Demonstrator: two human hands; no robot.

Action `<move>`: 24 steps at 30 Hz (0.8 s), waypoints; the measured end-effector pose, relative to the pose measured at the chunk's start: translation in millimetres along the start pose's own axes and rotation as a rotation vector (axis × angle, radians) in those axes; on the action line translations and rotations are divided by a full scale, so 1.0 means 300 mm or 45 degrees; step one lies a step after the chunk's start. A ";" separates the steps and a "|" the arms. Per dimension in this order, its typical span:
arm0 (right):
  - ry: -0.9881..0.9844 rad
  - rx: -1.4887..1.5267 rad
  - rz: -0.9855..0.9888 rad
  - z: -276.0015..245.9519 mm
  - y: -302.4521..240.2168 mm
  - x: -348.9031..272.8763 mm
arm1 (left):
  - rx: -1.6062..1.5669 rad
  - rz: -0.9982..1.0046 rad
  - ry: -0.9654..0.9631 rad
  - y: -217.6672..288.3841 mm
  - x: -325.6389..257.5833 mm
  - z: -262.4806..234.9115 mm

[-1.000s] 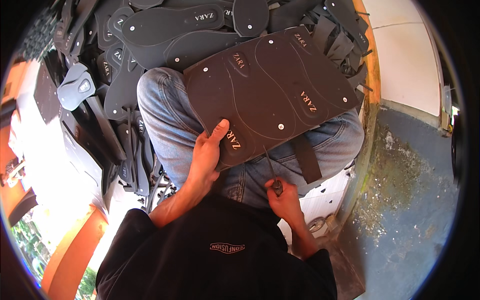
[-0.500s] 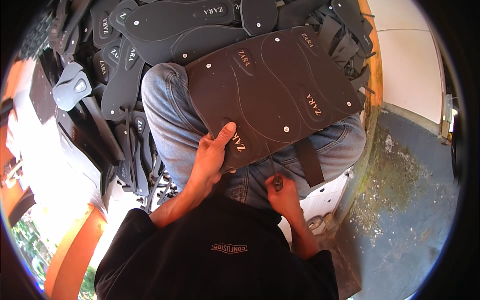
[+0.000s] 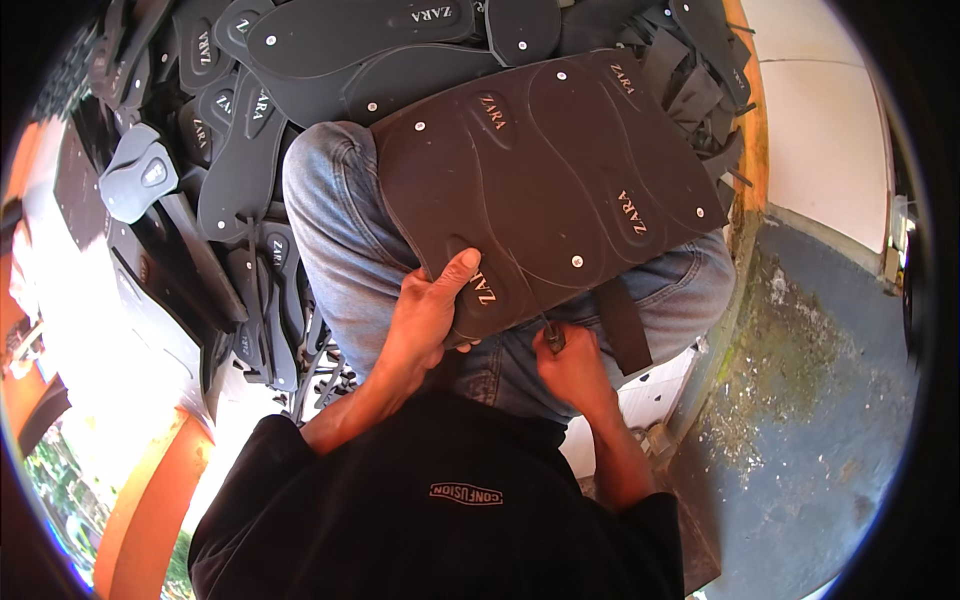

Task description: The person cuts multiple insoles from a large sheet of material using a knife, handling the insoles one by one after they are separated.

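A dark foam sheet with sandal-sole outlines, raised printed pads and small white dots lies across my jeans-clad thighs. My left hand grips its lower left corner, thumb on top over a pad and fingers underneath. Closed in a fist, my right hand holds a thin-bladed knife by its dark handle. The blade meets the sheet's near edge, at the end of a curved outline; its tip is hidden there. A loose dark strip hangs from under the sheet beside my right hand.
Cut dark soles pile up beyond my knees and to the left, one lighter grey sole among them. Offcut scraps lie at the far right by a yellowish ledge. A stained blue-grey floor lies lower right.
My right hand has pushed slightly forward with the knife, and less of the blade shows. My left hand keeps its hold on the sheet, which has shifted very slightly.
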State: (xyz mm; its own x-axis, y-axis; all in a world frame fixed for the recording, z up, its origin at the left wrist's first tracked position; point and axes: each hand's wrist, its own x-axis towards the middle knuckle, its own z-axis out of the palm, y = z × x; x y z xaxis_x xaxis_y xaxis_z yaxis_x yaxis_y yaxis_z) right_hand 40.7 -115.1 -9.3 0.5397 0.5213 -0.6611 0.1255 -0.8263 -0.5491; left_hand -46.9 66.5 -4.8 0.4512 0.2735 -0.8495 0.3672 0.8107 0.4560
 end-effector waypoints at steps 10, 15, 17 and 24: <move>-0.022 -0.087 0.016 0.018 -0.025 0.090 | 0.055 -0.019 -0.013 0.014 -0.005 -0.002; 0.050 0.028 -0.109 0.057 -0.033 0.115 | -0.004 -0.052 -0.006 0.020 -0.009 0.009; 0.110 0.091 -0.202 0.083 -0.041 0.129 | -0.042 -0.027 -0.020 0.010 -0.005 0.009; 0.195 0.137 -0.343 0.140 -0.065 0.174 | -0.143 0.007 -0.027 -0.018 0.011 0.032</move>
State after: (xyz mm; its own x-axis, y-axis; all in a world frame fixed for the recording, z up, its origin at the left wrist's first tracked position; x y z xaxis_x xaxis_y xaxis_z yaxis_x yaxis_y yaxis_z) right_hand 31.4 -63.0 -54.5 0.6192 0.6730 -0.4045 0.1963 -0.6315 -0.7501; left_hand -39.7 58.0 -7.6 0.4707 0.2681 -0.8406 0.2718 0.8623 0.4272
